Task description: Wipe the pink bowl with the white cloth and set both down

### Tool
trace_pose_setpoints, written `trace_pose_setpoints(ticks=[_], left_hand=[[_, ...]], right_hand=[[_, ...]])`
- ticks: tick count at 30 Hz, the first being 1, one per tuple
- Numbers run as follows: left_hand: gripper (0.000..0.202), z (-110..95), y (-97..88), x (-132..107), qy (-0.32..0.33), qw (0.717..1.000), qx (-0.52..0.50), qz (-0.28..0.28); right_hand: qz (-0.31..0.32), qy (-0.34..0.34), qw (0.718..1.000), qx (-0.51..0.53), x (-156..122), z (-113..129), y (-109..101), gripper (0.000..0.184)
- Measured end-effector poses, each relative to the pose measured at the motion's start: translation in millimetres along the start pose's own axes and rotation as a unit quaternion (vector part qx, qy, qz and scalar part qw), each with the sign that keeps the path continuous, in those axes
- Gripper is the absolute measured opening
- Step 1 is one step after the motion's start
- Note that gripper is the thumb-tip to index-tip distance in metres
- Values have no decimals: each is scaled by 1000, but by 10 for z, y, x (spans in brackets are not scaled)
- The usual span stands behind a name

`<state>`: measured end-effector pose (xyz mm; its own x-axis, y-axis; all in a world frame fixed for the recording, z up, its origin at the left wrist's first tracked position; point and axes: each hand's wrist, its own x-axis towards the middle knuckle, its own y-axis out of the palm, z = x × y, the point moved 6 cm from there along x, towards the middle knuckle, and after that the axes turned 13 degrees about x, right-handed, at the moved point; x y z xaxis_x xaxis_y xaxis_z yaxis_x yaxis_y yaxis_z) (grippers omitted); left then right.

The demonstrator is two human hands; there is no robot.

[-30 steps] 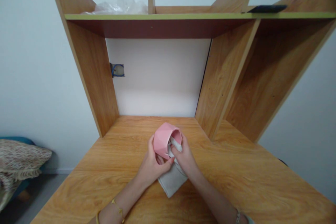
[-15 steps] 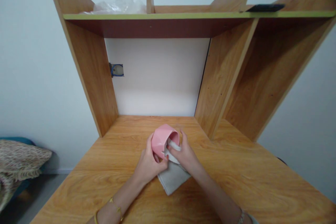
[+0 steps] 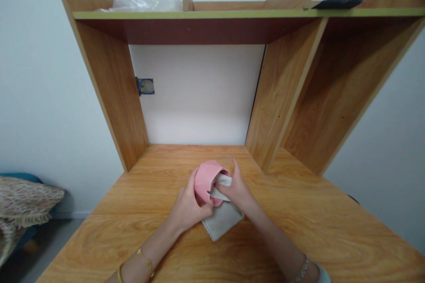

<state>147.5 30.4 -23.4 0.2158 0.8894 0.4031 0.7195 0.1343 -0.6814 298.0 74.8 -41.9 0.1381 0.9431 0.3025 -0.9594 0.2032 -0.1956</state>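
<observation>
A pink cup (image 3: 206,179) is tipped on its side above the desk, its mouth facing right and toward me. My left hand (image 3: 191,208) wraps round its left side, with the thumb at the near rim. At the mouth, my right hand (image 3: 237,190) pinches a pale grey cloth (image 3: 222,223). Part of that cloth is bunched in the opening, while a folded flap hangs below the cup. The fingers inside the cup are partly hidden.
The wooden desk (image 3: 152,239) has a shelf unit at its back with upright panels (image 3: 288,97). A clear plastic bag (image 3: 146,0) and a dark flat object (image 3: 337,3) lie on the shelf. An uncovered wall socket box (image 3: 145,86) is at the left.
My right hand has shifted slightly right and more of the cloth shows at the cup's mouth. The cup has turned a little in my left hand. The view has tilted slightly.
</observation>
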Motion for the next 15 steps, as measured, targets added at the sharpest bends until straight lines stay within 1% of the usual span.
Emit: trace_pose_setpoints(ticks=[2,5,6,8,11,13,15], left_hand=[[81,9,-5,2,0,1000,14,8],[80,19,-9,4,7,999,35,26],[80,22,-14,3,9,998,47,30],[80,34,-30,1,9,996,81,33],[82,52,-59,1,18,992,116,34],[81,70,-78,7,26,993,110,34],[78,99,-100,21,26,997,67,29]], right_hand=[[-9,-5,998,-65,-8,111,-69,90],[-30,-81,985,-150,-43,330,-148,82],[-27,-104,979,-172,-58,376,-147,80],[2,-124,971,-205,-82,398,-110,77],[56,-113,969,-210,-103,332,-31,75],[63,-96,977,-179,-106,281,-11,74],[51,-76,987,-133,-100,235,-14,73]])
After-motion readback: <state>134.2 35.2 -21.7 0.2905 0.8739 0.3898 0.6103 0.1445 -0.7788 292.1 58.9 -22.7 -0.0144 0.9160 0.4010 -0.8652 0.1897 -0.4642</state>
